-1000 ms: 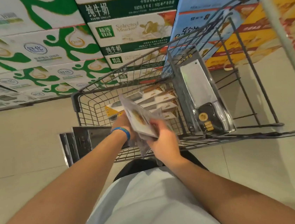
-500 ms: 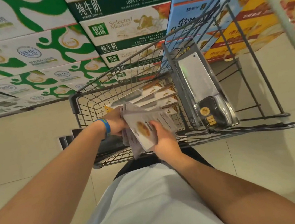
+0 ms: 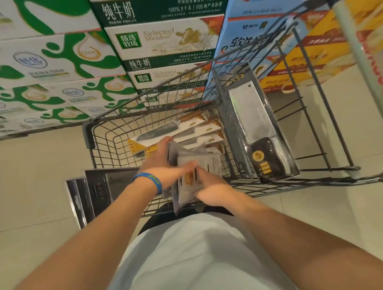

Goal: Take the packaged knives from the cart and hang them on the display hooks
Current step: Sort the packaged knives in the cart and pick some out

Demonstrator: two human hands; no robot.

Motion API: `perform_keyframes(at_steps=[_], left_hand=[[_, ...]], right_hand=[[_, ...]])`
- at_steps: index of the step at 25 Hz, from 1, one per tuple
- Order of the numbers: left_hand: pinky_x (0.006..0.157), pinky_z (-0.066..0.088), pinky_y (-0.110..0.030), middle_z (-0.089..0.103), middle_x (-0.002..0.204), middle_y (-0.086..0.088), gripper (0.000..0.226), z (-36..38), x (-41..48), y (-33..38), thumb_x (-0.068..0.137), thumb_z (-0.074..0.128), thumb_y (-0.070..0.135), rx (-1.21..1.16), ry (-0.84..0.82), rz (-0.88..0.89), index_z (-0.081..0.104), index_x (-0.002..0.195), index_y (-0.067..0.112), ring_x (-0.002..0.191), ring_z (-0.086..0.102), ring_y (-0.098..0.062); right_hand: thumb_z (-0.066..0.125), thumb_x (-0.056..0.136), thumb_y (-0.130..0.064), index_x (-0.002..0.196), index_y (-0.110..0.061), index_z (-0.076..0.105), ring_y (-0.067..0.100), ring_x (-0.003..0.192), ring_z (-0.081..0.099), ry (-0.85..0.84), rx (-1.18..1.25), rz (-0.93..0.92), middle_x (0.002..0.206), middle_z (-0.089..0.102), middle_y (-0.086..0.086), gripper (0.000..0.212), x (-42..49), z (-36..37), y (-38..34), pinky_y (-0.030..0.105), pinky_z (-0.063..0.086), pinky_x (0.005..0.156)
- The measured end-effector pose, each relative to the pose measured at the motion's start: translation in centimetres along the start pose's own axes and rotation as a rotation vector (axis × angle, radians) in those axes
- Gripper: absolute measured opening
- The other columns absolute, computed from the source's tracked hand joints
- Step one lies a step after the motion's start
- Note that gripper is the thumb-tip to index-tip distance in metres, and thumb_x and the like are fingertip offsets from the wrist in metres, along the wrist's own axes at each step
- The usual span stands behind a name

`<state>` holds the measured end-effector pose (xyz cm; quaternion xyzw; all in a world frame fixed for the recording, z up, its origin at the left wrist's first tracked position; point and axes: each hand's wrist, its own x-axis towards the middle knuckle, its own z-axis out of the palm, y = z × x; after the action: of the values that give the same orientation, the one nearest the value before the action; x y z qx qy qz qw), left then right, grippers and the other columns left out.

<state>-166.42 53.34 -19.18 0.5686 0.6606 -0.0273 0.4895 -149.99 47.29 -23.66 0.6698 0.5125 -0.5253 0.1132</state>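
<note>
Over the near end of the wire cart [image 3: 104, 140] both hands hold a small stack of packaged knives [image 3: 187, 181], flat grey-and-white cards standing on edge. My left hand [image 3: 161, 162], with a blue wristband, grips the stack from the left side. My right hand [image 3: 210, 185] grips it from below and the right. Deeper in the cart lies a fanned pile of knife packs [image 3: 196, 130] with yellow corners. A big cleaver in a clear blister pack [image 3: 258, 132] leans against the cart's inner divider. No display hooks are in view.
Stacked milk cartons [image 3: 162, 43] wall off the far side behind the cart. The cart handle [image 3: 366, 72] runs down the right edge. Dark flat boxes [image 3: 96, 194] stick out on the cart's left near side. Pale tiled floor [image 3: 23, 187] surrounds it.
The view has shifted slightly toward the cart. Both hands have closed together on the stack, turning it more on edge; my left hand now wraps over its top-left side.
</note>
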Motion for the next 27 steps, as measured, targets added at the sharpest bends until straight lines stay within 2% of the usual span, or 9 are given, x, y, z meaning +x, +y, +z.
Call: perform_keyframes(at_steps=[3,5,9,12,15,18,21,24,27], left_hand=[[0.063,0.047,-0.036,0.065,0.109,-0.001,0.078,2.0,0.1,0.5,0.080,0.070,0.040,0.218,0.156,-0.056,0.017,0.138,0.044,0.073,0.057,-0.024],[0.062,0.045,-0.037,0.065,0.107,-0.005,0.071,2.6,0.5,0.8,0.083,0.064,0.031,0.256,0.163,-0.045,0.018,0.136,0.043,0.070,0.055,-0.027],[0.061,0.044,-0.034,0.065,0.109,-0.003,0.070,2.6,1.5,1.0,0.084,0.060,0.030,0.258,0.166,-0.046,0.018,0.138,0.043,0.073,0.060,-0.029],[0.047,0.039,-0.027,0.062,0.091,0.000,0.074,2.4,1.7,0.8,0.083,0.064,0.030,0.292,0.179,-0.036,0.017,0.139,0.042,0.061,0.056,-0.022],[0.042,0.033,-0.024,0.058,0.089,0.003,0.075,2.4,1.7,0.6,0.083,0.066,0.031,0.297,0.189,-0.027,0.016,0.138,0.042,0.054,0.051,-0.015],[0.041,0.029,-0.022,0.056,0.087,0.006,0.077,2.6,1.6,0.4,0.083,0.066,0.030,0.300,0.205,-0.026,0.016,0.139,0.042,0.053,0.045,-0.009],[0.041,0.028,-0.022,0.057,0.089,0.007,0.078,2.7,1.7,0.2,0.083,0.067,0.031,0.292,0.207,-0.030,0.015,0.140,0.043,0.053,0.044,-0.007],[0.042,0.029,-0.022,0.056,0.089,0.007,0.077,2.8,1.7,0.1,0.082,0.067,0.031,0.276,0.205,-0.030,0.017,0.139,0.043,0.054,0.046,-0.008],[0.042,0.031,-0.022,0.057,0.087,0.007,0.077,2.5,1.6,0.0,0.081,0.067,0.030,0.269,0.194,-0.025,0.018,0.138,0.044,0.055,0.050,-0.011]], right_hand=[[0.062,0.097,-0.026,0.147,-0.029,0.044,0.028,0.123,0.057,0.057,0.226,0.034,0.137,0.059,0.004,0.052,-1.6,-0.9,-1.9,0.039,0.049,0.099],[0.059,0.095,-0.028,0.138,-0.032,0.051,0.021,0.113,0.063,0.194,0.313,-0.092,0.126,0.064,0.000,0.044,-3.6,-1.9,-3.7,0.036,0.052,0.093],[0.052,0.091,-0.036,0.114,-0.039,0.053,-0.002,0.074,0.060,0.794,0.249,-0.527,0.091,0.061,-0.017,0.023,-6.9,-6.6,-5.6,0.009,0.043,0.062],[0.049,0.096,-0.039,0.118,-0.039,0.055,0.002,0.095,0.062,0.998,0.334,-0.320,0.108,0.064,-0.017,0.022,-4.5,-13.1,-2.7,0.028,0.055,0.080],[0.054,0.101,-0.027,0.146,-0.012,0.045,0.033,0.131,0.051,0.694,0.065,0.172,0.145,0.051,0.013,0.049,0.2,-17.8,4.1,0.043,0.044,0.107],[0.066,0.096,-0.027,0.147,-0.004,0.038,0.042,0.131,0.046,0.491,-0.176,0.186,0.146,0.047,0.022,0.063,3.0,-17.3,8.3,0.047,0.044,0.106],[0.075,0.090,-0.037,0.146,-0.005,0.039,0.042,0.133,0.045,0.629,-0.134,0.192,0.145,0.048,0.023,0.074,4.5,-17.3,9.1,0.050,0.042,0.106],[0.076,0.088,-0.042,0.134,-0.005,0.054,0.036,0.115,0.059,0.561,-0.011,0.189,0.129,0.062,0.018,0.063,4.7,-19.3,8.0,0.042,0.050,0.089],[0.069,0.093,-0.038,0.093,-0.012,0.067,0.031,0.088,0.063,0.557,-0.040,0.104,0.091,0.067,0.007,0.026,2.9,-20.0,6.9,0.031,0.038,0.062]])
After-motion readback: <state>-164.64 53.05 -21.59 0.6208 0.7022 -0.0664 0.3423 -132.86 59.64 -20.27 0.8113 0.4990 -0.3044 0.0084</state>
